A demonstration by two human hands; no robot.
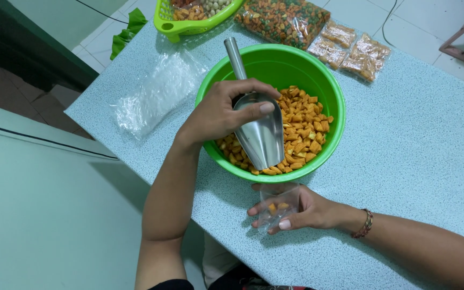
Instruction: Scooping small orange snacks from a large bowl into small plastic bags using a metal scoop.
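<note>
Scoop [259,131] of metal, grasped in the left hand [218,113], slants mouth-down over the green bowl [328,91], its long axis aimed near, at the clear bag [277,207] clasped in the right hand [307,212] just beside the rim.

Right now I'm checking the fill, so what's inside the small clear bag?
The small clear bag, held by the right hand, shows a few orange snack pieces. Fingers cover its far side, so anything there is hidden.
</note>
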